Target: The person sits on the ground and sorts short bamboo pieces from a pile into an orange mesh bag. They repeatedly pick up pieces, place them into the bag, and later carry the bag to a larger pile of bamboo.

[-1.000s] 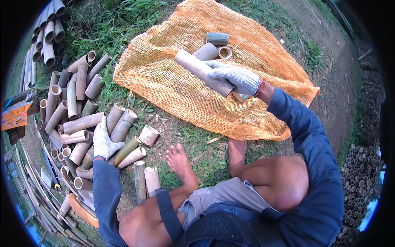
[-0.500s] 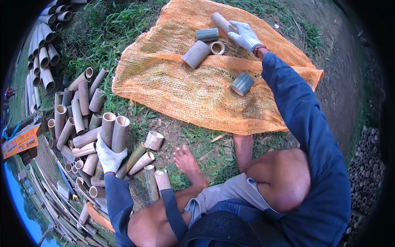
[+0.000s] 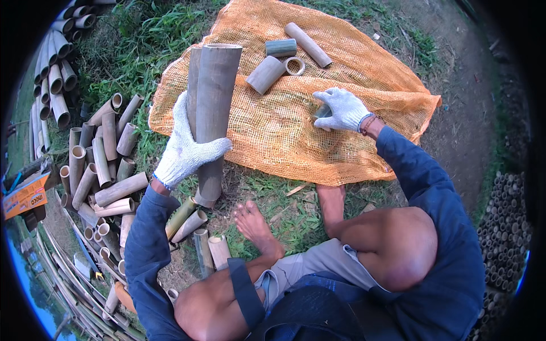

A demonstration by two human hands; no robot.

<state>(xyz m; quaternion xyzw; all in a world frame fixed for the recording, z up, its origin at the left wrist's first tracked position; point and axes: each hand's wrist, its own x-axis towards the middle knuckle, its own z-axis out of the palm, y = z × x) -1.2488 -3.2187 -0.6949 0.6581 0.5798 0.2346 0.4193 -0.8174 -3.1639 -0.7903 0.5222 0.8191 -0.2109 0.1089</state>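
My left hand [image 3: 185, 149], in a white knit glove, grips two long bamboo tube sections [image 3: 213, 108] held upright above the grass. My right hand [image 3: 341, 109], also gloved, rests on a short greenish bamboo piece [image 3: 321, 111] lying on the orange mesh sack [image 3: 273, 136]. Farther up the sack lie a thick tube [image 3: 265, 74], a short green tube [image 3: 281, 48], a thin ring [image 3: 294, 66] and a longer tube [image 3: 307, 44].
A pile of cut bamboo tubes [image 3: 102, 165] lies on the ground at my left, with more stacked at the upper left [image 3: 54, 74]. My bare feet [image 3: 257, 227] rest on the grass. Bundled tube ends [image 3: 506, 227] stand at the right. An orange box [image 3: 24, 196] sits far left.
My left hand has lifted two long tubes out of the pile and raised them. My right hand let go of a long tube at the sack's top and came down onto the short green piece.
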